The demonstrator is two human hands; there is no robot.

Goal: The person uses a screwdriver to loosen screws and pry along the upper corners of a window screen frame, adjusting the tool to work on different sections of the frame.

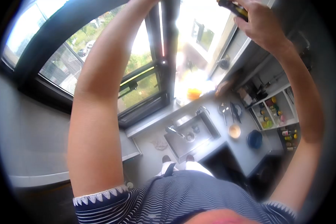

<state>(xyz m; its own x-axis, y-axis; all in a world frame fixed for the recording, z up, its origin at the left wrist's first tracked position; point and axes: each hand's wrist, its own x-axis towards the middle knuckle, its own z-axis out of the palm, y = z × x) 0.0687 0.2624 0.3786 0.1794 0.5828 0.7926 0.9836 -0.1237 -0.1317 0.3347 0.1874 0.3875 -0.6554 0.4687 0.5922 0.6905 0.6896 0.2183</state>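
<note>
My right hand [263,28] is raised at the top right, its fingers closed around a black-and-yellow tool [238,10]. The top edge cuts off part of that tool, so its exact kind does not show. My left arm [100,86] stretches up across a dark-framed window sash [138,76] with a mesh screen. Past the wrist, the left hand lies outside the picture. Between my two arms stands the dark upright of the window frame [169,48], with bright daylight to its right.
Far below are a steel sink [216,130] with a faucet [174,130], and my feet [189,158] by its near edge. On the grey counter [246,158] sit a tan bowl [234,131] and a dark blue pot [254,139]. White shelves [255,112] hold bottles at right.
</note>
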